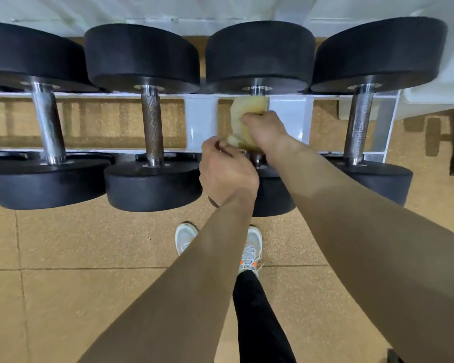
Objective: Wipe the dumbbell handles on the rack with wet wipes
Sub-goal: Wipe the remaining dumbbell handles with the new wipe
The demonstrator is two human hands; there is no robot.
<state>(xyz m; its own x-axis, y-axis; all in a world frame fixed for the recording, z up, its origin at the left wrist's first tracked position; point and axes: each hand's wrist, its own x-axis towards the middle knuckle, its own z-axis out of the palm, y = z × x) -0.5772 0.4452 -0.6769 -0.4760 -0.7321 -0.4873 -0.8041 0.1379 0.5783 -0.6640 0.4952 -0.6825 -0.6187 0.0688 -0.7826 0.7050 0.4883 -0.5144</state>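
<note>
Right hand (265,129), centre of frame: seen from the back, fingers curled over a crumpled pale yellow wet wipe (247,111), clamping it round the steel handle (258,89) of the third black round-headed dumbbell (260,53) from the left. The handle is almost wholly hidden under the wipe and hands; only a short bright stub shows at its upper end, against the far head.

Left hand (227,171), just below and left of the right: fingers curled, thumb and fingertips pinching the wipe's lower end. Both forearms are bare, reaching up from the bottom of the frame.

The dumbbell lies across the two rails of a white metal rack (199,121); its near head sits partly behind the left wrist.

On the same rack, side by side: far-left dumbbell (49,121) and second dumbbell (152,121) to the left, fourth dumbbell (359,121) to the right. All have black heads and their steel handles are in full view.

Lower half of frame: tan speckled floor tiles (89,244), two white trainers (185,237) with orange marks on the right one, and a black trouser leg (257,323).
</note>
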